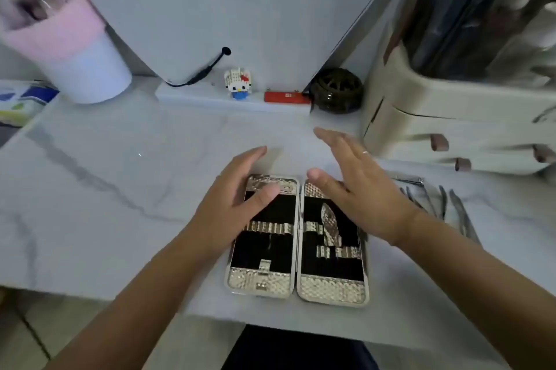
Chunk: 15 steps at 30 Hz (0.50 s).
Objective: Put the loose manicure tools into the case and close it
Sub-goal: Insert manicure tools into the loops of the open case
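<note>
— Where are the hands?
— Left hand and right hand hover over the open case, fingers spread, holding nothing
— And the case?
— Flat on the marble tabletop: black lining, textured silver trim. Steel tools lie just right

case flat open on table | left hand, right hand spread above | tools right

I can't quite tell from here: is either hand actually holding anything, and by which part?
Nothing is held. Both the left hand and right hand are open above the open case; the manicure tools lie untouched on the table beside it.
</note>
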Each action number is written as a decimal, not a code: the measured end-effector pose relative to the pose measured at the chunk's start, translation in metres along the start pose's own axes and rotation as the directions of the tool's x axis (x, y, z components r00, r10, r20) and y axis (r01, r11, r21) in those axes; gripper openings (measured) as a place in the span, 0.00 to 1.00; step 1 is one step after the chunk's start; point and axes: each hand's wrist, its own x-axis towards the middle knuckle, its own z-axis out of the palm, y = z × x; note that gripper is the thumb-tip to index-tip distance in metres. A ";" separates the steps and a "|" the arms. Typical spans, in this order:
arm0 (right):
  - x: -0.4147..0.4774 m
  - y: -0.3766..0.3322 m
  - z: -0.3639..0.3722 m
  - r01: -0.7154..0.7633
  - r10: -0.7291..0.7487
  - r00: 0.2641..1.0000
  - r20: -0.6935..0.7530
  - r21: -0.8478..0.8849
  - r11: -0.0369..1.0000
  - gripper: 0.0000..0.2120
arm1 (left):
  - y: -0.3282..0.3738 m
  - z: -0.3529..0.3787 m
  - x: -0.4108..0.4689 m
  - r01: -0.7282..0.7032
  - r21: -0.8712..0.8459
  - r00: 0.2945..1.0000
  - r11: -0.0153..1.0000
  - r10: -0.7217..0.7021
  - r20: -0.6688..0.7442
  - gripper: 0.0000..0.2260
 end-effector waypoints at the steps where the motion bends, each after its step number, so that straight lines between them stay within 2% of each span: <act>1: -0.005 -0.001 -0.001 0.027 -0.028 0.999 -0.026 -0.035 0.999 0.31 | 0.000 0.000 -0.002 -0.007 -0.010 1.000 1.000 0.007 0.002 0.30; 3: -0.016 -0.001 -0.003 0.058 -0.068 0.995 -0.069 -0.147 0.987 0.30 | 0.000 0.001 -0.003 -0.013 0.049 1.000 0.999 0.013 0.012 0.29; 6: -0.038 0.004 -0.006 0.029 -0.054 0.993 -0.107 -0.219 0.975 0.27 | 0.002 0.004 -0.005 -0.051 0.190 0.998 0.980 0.043 0.046 0.30; 10: -0.077 0.027 -0.011 -0.056 0.001 0.955 -0.298 -0.177 0.983 0.21 | -0.001 0.003 -0.004 -0.099 0.353 0.994 0.930 0.078 0.071 0.27; 13: -0.096 0.044 -0.006 -0.146 0.091 0.913 -0.396 -0.110 0.983 0.16 | -0.002 0.003 -0.002 -0.095 0.352 0.995 0.931 0.079 0.059 0.25; 15: -0.102 0.049 -0.002 -0.214 0.162 0.908 -0.387 -0.093 0.972 0.15 | -0.002 0.003 -0.002 -0.082 0.312 0.996 0.947 0.071 0.046 0.23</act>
